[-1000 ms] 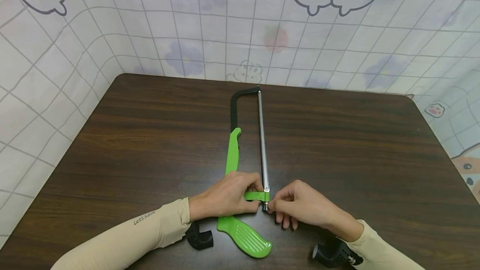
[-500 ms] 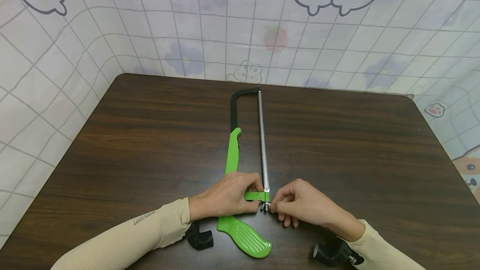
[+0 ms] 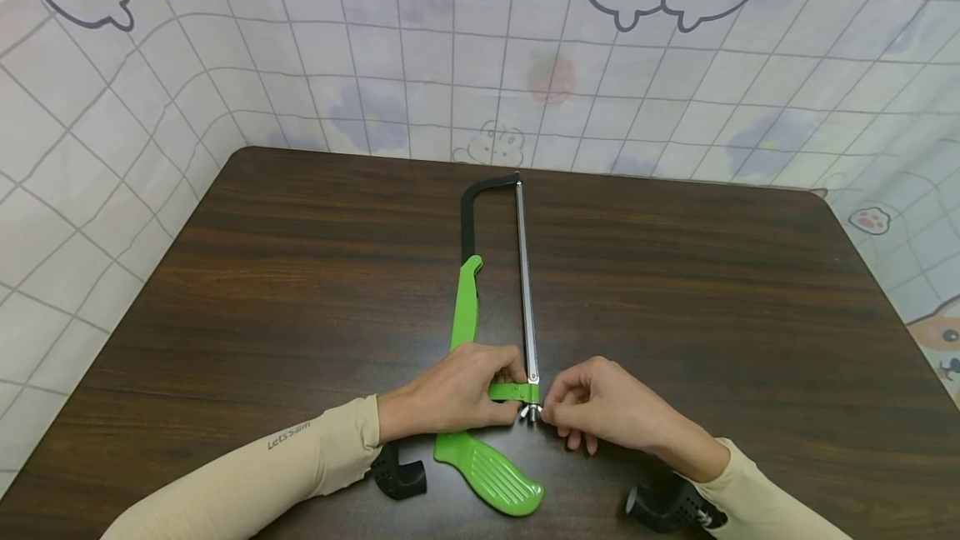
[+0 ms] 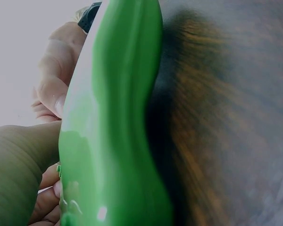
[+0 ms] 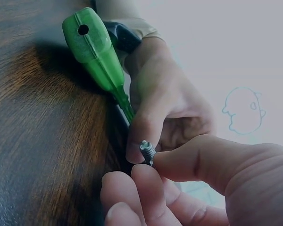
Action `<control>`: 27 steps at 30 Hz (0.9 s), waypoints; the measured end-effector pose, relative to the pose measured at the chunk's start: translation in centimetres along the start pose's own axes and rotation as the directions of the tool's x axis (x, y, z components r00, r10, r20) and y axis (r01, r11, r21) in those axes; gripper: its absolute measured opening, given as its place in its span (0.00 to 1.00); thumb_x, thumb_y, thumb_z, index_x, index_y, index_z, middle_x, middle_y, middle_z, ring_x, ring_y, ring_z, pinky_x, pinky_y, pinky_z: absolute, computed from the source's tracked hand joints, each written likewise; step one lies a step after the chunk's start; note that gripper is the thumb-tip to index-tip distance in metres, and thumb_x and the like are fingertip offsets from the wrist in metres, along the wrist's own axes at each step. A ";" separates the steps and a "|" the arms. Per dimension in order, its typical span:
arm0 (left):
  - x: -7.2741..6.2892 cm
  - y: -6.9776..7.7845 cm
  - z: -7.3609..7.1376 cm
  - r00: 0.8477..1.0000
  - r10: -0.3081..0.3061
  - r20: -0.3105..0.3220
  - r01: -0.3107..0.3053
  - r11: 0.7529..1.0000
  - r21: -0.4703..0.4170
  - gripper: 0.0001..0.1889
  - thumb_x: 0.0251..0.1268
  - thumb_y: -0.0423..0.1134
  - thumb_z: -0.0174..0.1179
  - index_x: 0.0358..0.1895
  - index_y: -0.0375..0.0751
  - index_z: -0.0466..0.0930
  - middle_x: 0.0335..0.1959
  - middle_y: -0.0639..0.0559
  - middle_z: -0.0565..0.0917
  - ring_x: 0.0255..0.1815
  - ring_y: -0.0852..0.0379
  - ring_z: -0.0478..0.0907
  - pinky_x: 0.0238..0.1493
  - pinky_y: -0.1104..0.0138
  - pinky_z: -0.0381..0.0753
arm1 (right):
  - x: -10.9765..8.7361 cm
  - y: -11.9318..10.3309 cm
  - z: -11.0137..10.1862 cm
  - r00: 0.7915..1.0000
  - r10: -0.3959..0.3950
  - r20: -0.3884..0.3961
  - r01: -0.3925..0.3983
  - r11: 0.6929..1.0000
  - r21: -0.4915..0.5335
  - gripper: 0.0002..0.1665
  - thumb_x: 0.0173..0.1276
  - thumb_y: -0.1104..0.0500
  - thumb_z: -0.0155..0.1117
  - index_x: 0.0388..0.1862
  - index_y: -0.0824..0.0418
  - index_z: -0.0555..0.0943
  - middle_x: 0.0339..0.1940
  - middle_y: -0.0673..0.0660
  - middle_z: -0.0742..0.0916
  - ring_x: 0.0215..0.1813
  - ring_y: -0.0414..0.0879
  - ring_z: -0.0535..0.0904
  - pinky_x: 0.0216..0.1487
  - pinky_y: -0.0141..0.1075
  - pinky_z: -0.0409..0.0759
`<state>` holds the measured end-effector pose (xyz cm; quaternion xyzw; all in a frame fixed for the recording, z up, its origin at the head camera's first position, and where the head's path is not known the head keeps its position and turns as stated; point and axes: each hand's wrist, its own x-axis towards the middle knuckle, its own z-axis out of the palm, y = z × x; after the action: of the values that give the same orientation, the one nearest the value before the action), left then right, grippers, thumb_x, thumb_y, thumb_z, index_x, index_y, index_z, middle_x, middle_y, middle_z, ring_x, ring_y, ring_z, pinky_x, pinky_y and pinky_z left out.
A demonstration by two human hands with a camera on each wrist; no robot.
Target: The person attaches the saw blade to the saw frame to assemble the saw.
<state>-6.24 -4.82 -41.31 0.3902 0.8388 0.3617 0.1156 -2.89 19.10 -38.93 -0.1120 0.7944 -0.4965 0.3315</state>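
Note:
A hacksaw [image 3: 466, 307] with a green grip and black front bow lies on the dark table, its silver blade bar [image 3: 526, 290] toward the right. My left hand [image 3: 453, 390] lies over the frame and holds the short green arm [image 3: 512, 392] at the blade's near end between thumb and fingers. At that end sits a small metal wing nut [image 3: 531, 413]. My right hand [image 3: 611, 408] pinches at it with thumb and index finger. The threaded bolt tip [image 5: 146, 149] sticks out by the fingertips in the right wrist view. The green handle [image 4: 125, 94] fills much of the left wrist view.
The brown wood-grain table [image 3: 322, 257] runs back to a white gridded cloth [image 3: 420, 57] with cartoon prints. Black camera mounts sit under both wrists, the left mount [image 3: 400, 477] close to the saw's handle and the right mount [image 3: 663, 508] near the table's front.
The wing nut has turned, so its wings now show spread to both sides. My right hand has shifted slightly to the right. The left hand and the hacksaw stay still.

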 end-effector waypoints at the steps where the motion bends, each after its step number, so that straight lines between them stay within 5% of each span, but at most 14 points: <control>1: 0.0 0.0 0.0 1.000 0.001 -0.002 -0.001 1.000 0.001 0.10 0.56 0.38 0.71 0.39 0.47 0.81 0.30 0.60 0.83 0.27 0.71 0.69 0.30 0.78 0.71 | 0.0 0.0 0.0 1.000 0.000 0.000 0.000 1.000 -0.001 0.07 0.68 0.62 0.64 0.36 0.64 0.87 0.25 0.56 0.88 0.25 0.45 0.83 0.21 0.37 0.81; 27: 0.0 0.0 -0.1 1.000 0.000 0.003 0.000 1.000 -0.008 0.09 0.57 0.38 0.70 0.40 0.48 0.81 0.30 0.61 0.82 0.27 0.71 0.69 0.30 0.78 0.71 | 0.0 -0.3 0.3 1.000 0.010 -0.015 -0.012 0.996 -0.085 0.12 0.73 0.56 0.63 0.31 0.58 0.88 0.22 0.54 0.87 0.23 0.45 0.83 0.24 0.42 0.83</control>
<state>-6.26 -4.89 -41.28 0.3906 0.8371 0.3642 0.1184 -2.71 18.72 -38.74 -0.1181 0.8178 -0.4611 0.3234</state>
